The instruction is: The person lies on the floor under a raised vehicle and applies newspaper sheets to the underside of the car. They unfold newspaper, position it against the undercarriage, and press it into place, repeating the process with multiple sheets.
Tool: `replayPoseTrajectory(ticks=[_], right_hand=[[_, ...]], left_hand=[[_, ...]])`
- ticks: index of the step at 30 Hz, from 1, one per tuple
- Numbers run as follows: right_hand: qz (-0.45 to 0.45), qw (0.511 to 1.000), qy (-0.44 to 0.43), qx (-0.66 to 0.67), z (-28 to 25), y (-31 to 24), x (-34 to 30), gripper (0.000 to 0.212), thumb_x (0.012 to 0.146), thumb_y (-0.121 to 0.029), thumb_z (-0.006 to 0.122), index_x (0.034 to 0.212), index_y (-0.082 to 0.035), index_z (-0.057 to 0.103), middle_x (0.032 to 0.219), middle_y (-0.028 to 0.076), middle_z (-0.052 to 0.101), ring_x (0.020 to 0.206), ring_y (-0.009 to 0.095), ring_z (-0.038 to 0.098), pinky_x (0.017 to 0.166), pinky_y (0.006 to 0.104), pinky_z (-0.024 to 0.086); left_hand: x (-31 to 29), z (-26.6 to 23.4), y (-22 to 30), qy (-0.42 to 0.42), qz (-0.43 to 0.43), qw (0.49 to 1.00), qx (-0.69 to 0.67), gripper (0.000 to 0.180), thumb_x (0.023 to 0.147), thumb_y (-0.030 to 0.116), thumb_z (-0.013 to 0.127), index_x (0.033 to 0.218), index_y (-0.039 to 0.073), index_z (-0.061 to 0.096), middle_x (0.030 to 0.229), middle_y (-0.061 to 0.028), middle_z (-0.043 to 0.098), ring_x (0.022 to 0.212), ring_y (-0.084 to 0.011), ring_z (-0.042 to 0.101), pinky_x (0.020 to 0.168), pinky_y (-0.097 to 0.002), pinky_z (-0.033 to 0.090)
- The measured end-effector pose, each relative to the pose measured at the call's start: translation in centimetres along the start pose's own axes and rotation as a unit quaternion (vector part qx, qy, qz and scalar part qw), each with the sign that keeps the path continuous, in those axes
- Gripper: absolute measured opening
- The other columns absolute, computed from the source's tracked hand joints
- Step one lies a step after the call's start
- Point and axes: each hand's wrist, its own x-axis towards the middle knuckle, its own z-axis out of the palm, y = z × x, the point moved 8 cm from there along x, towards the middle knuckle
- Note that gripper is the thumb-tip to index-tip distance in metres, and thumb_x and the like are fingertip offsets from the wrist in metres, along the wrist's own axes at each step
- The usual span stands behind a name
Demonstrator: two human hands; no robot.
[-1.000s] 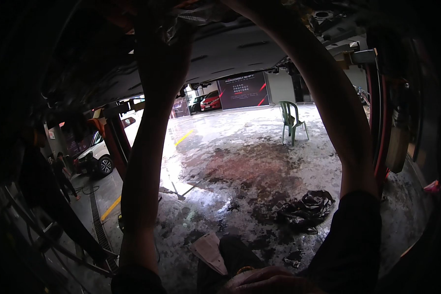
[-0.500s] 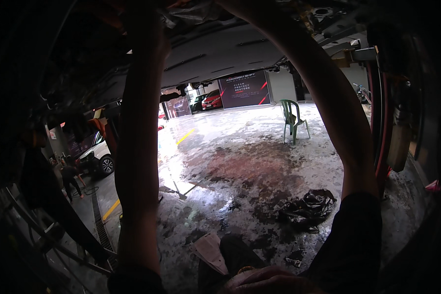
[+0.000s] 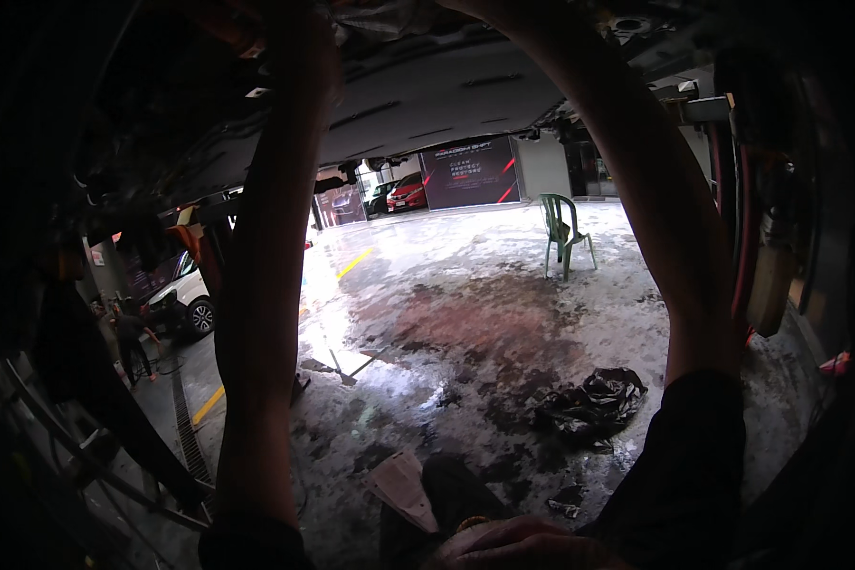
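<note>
Nearest the camera, at the bottom edge, a piece of pale card lies on the wet floor beside a dark shoe. Both forearms rise from there — the left arm straight up, the right arm arching in from its dark sleeve — to the underside of a raised car overhead. The left hand sits against the dark underbody near an orange part; the right hand runs out of the top edge, so whether its fingers are wide, narrow or holding anything cannot be told, and the left fingers are too dark to read either.

Farther out, a crumpled black bag lies on the floor, then a green plastic chair, with a white car at the left and a red car in the distance.

The floor looks slick, so a shifted foot might slide on the wet patch or the card. With the arms overhead, anything loosened could likely drop toward the face.
</note>
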Motion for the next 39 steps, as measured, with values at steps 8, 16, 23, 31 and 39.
replayPoseTrajectory(ticks=[8,16,23,31,39], right_hand=[[0.049,0.995,0.016,-0.089,1.2,1.7,-2.3,0.022,0.085,-0.011,0.064,0.105,-0.001,0.068,0.099,0.021,0.071,0.081,0.034,0.072,0.066,0.0451,0.060],[0.082,0.994,0.072,0.006,1.1,0.7,-5.3,0.013,0.081,-0.007,0.068,0.094,-0.002,0.067,0.115,0.020,0.064,0.090,0.036,0.070,0.078,0.0498,0.058],[0.084,0.977,0.169,0.097,-2.0,-0.4,-5.2,0.022,0.089,-0.018,0.070,0.103,-0.001,0.069,0.115,0.020,0.066,0.099,0.040,0.068,0.084,0.0490,0.055],[0.099,0.968,0.185,0.140,0.2,3.2,-3.7,0.014,0.094,-0.016,0.069,0.103,-0.006,0.070,0.091,0.017,0.069,0.085,0.041,0.067,0.072,0.0470,0.055],[0.017,0.983,0.157,0.088,-1.4,1.4,-8.0,0.013,0.089,-0.004,0.072,0.100,-0.009,0.067,0.099,0.013,0.062,0.082,0.035,0.069,0.063,0.0459,0.057]], left_hand=[[-2.3,-0.4,-0.7,-0.025,0.113,0.947,0.299,0.036,0.110,0.017,0.045,0.142,0.001,0.053,0.142,-0.0194,0.056,0.128,-0.0295,0.056,0.106,-0.0384,0.043],[-2.5,1.2,-0.4,-0.044,0.108,0.967,0.227,0.031,0.110,0.011,0.043,0.136,0.001,0.055,0.135,-0.0174,0.057,0.111,-0.0282,0.061,0.099,-0.0389,0.047],[-2.7,-0.6,1.2,0.091,0.051,0.967,0.232,0.027,0.106,0.019,0.054,0.119,-0.001,0.066,0.106,-0.0157,0.071,0.097,-0.0251,0.066,0.084,-0.0388,0.048],[-1.8,-0.6,1.9,0.108,0.167,0.964,0.177,0.020,0.102,0.010,0.057,0.114,-0.003,0.067,0.105,-0.0150,0.072,0.097,-0.0245,0.070,0.088,-0.0352,0.053],[-3.0,0.4,3.6,-0.042,0.176,0.937,0.300,0.036,0.098,-0.001,0.052,0.134,-0.005,0.051,0.120,-0.0239,0.069,0.120,-0.0355,0.068,0.101,-0.0409,0.054]])
